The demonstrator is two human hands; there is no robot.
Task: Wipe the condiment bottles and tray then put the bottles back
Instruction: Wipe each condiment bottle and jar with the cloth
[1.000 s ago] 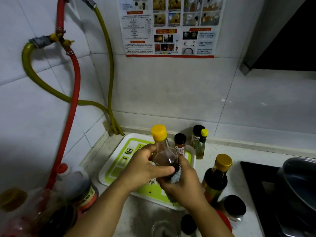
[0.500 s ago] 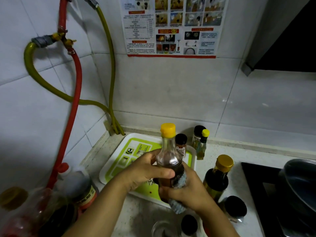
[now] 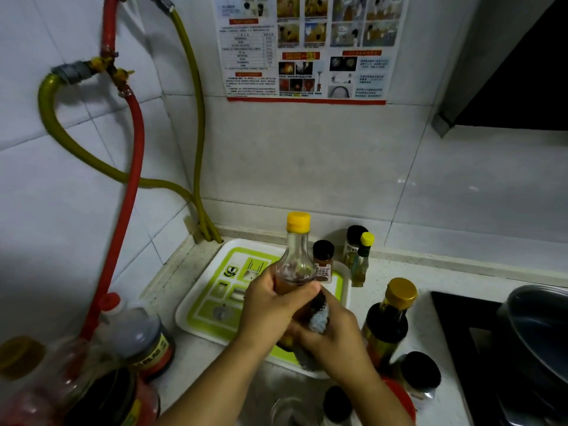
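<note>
- you are holding the yellow-capped bottle (image 3: 296, 259) upright above the near edge of the tray (image 3: 215, 273), lifted clear of it, cap pointing up.
- your left hand (image 3: 270, 305) is wrapping its fingers and thumb round the bottle's shoulder, so it is grasping the bottle.
- your right hand (image 3: 333, 336) is curling round the cloth (image 3: 318, 318) and pressing it against the lower body of the bottle; grasping the cloth, not released.
- judging this as mid-wipe on this one bottle; the tray is looking bare except for a small dark-capped jar (image 3: 323, 261) at its far right corner.
- other bottles are standing off the tray: a gold-capped dark bottle (image 3: 388, 321) just right of the tray, a small green bottle (image 3: 361, 261) and a dark-lidded spice jar (image 3: 353, 244) beyond the tray's far right corner, a big dark jug (image 3: 138, 336) left of the tray.
- risk: the glass could be getting slick from the cloth, so the bottle could be slipping through the left hand and dropping onto the tray.
- risk: your right elbow or wrist is working close to the gold-capped dark bottle and a black-lidded jar (image 3: 419, 372) right of the tray; a wide wiping stroke could be knocking them over.
- risk: twisting hard near the cap could be loosening it; cannot tell how tight it is.
</note>
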